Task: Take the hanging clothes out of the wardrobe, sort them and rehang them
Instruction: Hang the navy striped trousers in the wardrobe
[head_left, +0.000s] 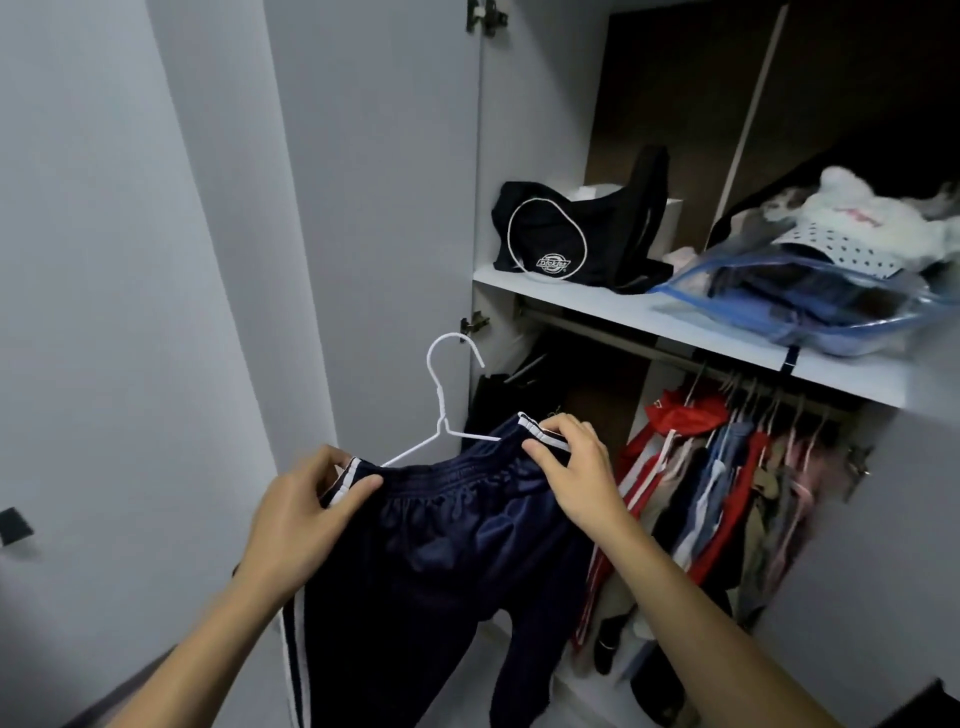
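Note:
Navy track pants (415, 561) with white side stripes hang on a white wire hanger (441, 410) in front of the open wardrobe. My left hand (306, 504) pinches the left end of the waistband. My right hand (571, 462) pinches the right end of the waistband at the hanger's arm. The hanger's hook points up, free of the rail. Several garments (727, 483) in red, blue, pink and beige hang on the rail (623, 338) to the right.
The open wardrobe door (374, 208) stands just behind the hanger on the left. The shelf (597, 301) above the rail carries a black bag (561, 239), a clear zip bag of clothes (810, 301) and a pile of white items (872, 218). Dark clothes hang at the rail's left end.

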